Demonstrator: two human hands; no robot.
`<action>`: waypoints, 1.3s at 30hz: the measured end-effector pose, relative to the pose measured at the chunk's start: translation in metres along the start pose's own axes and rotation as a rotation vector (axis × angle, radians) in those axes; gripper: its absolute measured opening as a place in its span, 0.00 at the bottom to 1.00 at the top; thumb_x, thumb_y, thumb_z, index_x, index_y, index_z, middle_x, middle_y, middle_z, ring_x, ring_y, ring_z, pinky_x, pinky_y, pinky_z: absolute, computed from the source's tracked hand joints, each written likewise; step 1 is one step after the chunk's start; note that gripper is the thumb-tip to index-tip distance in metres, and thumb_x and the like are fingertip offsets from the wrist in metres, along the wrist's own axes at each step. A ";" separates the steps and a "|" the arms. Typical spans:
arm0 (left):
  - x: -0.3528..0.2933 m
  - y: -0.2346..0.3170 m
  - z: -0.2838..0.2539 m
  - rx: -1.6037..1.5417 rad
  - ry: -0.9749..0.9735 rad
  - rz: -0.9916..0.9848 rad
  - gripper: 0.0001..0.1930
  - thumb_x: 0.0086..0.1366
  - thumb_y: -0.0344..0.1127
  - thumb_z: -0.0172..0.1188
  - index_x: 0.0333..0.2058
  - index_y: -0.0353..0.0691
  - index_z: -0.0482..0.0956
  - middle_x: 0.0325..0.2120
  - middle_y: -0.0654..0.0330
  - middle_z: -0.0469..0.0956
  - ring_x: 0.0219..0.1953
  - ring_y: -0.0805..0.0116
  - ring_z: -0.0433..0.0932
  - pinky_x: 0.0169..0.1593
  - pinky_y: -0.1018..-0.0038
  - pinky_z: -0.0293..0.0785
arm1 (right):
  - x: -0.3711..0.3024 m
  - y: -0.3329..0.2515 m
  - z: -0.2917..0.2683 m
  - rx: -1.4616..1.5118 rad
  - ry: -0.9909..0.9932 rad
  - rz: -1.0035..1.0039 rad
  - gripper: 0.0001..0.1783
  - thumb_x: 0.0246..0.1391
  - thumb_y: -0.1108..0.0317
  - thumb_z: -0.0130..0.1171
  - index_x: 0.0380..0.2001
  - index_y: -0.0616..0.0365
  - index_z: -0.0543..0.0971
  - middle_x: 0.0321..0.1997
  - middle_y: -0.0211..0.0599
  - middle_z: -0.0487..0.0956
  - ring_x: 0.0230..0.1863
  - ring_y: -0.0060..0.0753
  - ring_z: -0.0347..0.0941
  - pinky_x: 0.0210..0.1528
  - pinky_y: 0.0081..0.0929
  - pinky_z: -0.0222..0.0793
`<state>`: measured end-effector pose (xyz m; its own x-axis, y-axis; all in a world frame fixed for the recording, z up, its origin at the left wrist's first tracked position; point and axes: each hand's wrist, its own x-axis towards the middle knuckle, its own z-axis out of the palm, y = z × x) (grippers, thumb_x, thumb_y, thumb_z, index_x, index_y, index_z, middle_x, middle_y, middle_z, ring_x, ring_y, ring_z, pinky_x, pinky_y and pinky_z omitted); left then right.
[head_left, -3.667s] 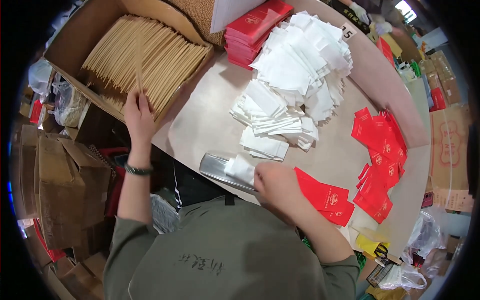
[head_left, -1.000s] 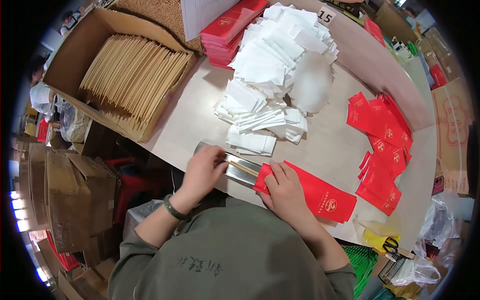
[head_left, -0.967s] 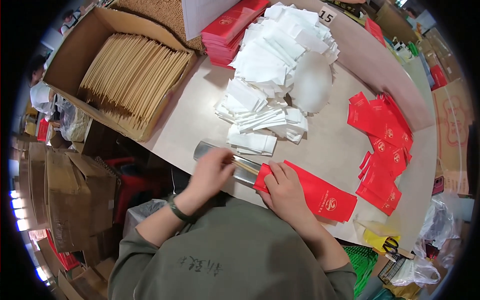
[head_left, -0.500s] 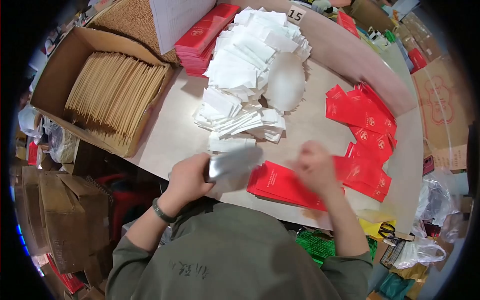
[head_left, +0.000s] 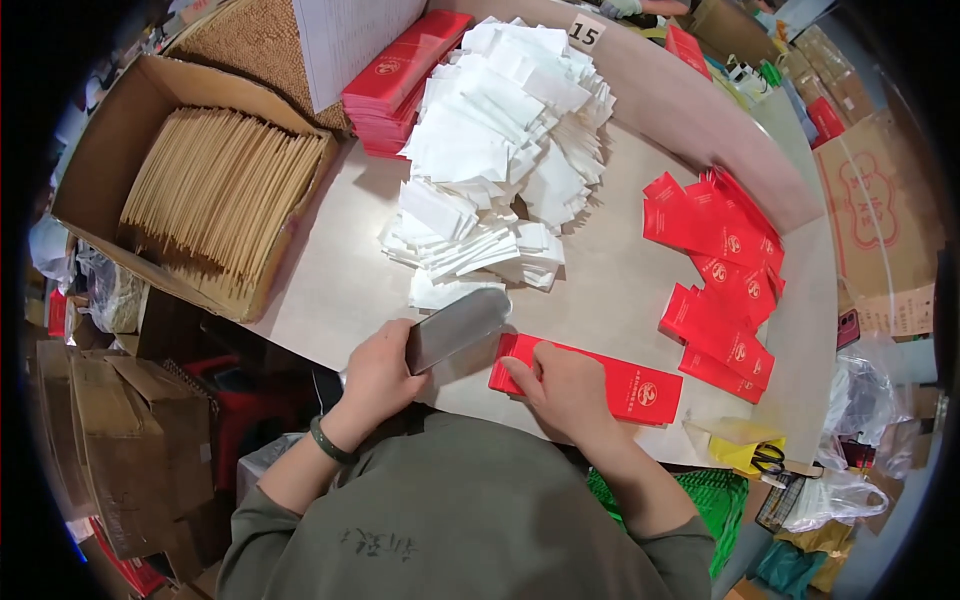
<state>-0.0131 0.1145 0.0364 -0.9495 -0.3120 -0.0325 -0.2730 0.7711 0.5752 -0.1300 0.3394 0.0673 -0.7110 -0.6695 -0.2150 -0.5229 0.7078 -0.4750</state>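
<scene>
My left hand point(head_left: 381, 366) is closed round a shiny metal scoop point(head_left: 460, 328), a long rounded trough that points up and to the right. Just right of it, a stack of red paper sleeves point(head_left: 640, 384) lies near the table's front edge. My right hand point(head_left: 572, 392) rests on that stack, thumb and fingers bent at its left end and pinching a top sleeve. Loose red sleeves point(head_left: 722, 325) lie overlapping in a heap at the right. Beyond the scoop sits a large pile of white paper packets point(head_left: 465, 150).
A cardboard box point(head_left: 290, 270) of thin wooden sticks point(head_left: 215, 185) stands at the left. Behind it are a bin of round-ended sticks point(head_left: 240, 45), a printed sheet point(head_left: 350, 45) and stacked red sleeves point(head_left: 395, 80). A low partition point(head_left: 690, 110) curves round the table's back.
My right hand has moved left and down from the stack's right part onto its left end. A sleeve now lies flat on the right heap. The scoop has steadied. A white blur over the packets is gone.
</scene>
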 end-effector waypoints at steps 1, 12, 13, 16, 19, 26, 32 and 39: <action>-0.004 -0.003 0.005 -0.002 -0.003 0.003 0.24 0.48 0.35 0.71 0.43 0.37 0.73 0.32 0.51 0.77 0.35 0.51 0.78 0.39 0.62 0.75 | 0.004 0.001 0.011 -0.076 -0.007 0.001 0.20 0.60 0.52 0.58 0.27 0.59 0.76 0.21 0.42 0.78 0.24 0.51 0.75 0.30 0.46 0.70; 0.005 -0.009 -0.006 -0.075 -0.317 0.371 0.31 0.50 0.42 0.72 0.52 0.43 0.71 0.34 0.53 0.77 0.39 0.48 0.78 0.40 0.57 0.74 | 0.016 -0.016 0.028 0.122 -0.030 0.007 0.14 0.51 0.60 0.58 0.23 0.62 0.77 0.23 0.50 0.78 0.28 0.55 0.77 0.33 0.51 0.70; 0.011 -0.015 0.011 -0.138 -0.329 0.438 0.30 0.51 0.43 0.72 0.51 0.42 0.70 0.35 0.52 0.77 0.39 0.47 0.78 0.40 0.57 0.73 | 0.014 -0.021 0.031 0.089 -0.025 0.003 0.13 0.51 0.61 0.59 0.24 0.62 0.77 0.22 0.50 0.78 0.27 0.53 0.77 0.33 0.48 0.71; 0.024 -0.020 0.015 -0.254 0.015 0.746 0.33 0.47 0.51 0.74 0.45 0.36 0.72 0.37 0.47 0.75 0.43 0.43 0.75 0.44 0.56 0.72 | 0.020 -0.027 0.021 0.273 -0.001 -0.045 0.10 0.53 0.64 0.61 0.28 0.61 0.79 0.19 0.46 0.76 0.25 0.47 0.77 0.32 0.40 0.72; 0.032 -0.058 -0.052 -0.036 0.122 0.393 0.25 0.52 0.45 0.70 0.42 0.36 0.73 0.40 0.47 0.75 0.44 0.45 0.75 0.45 0.56 0.73 | 0.041 -0.031 0.004 0.192 0.027 -0.118 0.07 0.55 0.67 0.62 0.31 0.60 0.80 0.19 0.44 0.76 0.24 0.42 0.77 0.31 0.35 0.71; 0.070 -0.195 -0.167 0.263 0.415 -0.230 0.08 0.56 0.30 0.57 0.31 0.36 0.85 0.31 0.46 0.82 0.36 0.48 0.83 0.38 0.60 0.80 | 0.110 -0.024 0.026 -0.430 0.081 -0.691 0.11 0.52 0.73 0.64 0.40 0.58 0.77 0.37 0.44 0.76 0.37 0.47 0.75 0.37 0.37 0.71; 0.092 -0.217 -0.158 0.212 0.486 -0.137 0.09 0.56 0.30 0.58 0.32 0.38 0.86 0.31 0.49 0.83 0.35 0.51 0.84 0.35 0.60 0.81 | 0.110 -0.046 0.022 -0.285 -0.008 -0.309 0.08 0.54 0.73 0.61 0.37 0.62 0.78 0.36 0.46 0.78 0.38 0.52 0.76 0.41 0.42 0.71; 0.092 -0.216 -0.174 0.155 0.400 -0.027 0.09 0.56 0.29 0.57 0.31 0.37 0.86 0.31 0.49 0.84 0.36 0.51 0.84 0.38 0.59 0.80 | 0.116 -0.052 0.024 -0.747 -0.013 -0.513 0.07 0.57 0.69 0.58 0.37 0.60 0.78 0.34 0.49 0.79 0.36 0.53 0.77 0.39 0.44 0.73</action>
<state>-0.0142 -0.1772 0.0512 -0.8154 -0.5005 0.2908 -0.3462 0.8244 0.4478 -0.1736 0.2194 0.0467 -0.3035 -0.9423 -0.1413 -0.9462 0.2805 0.1616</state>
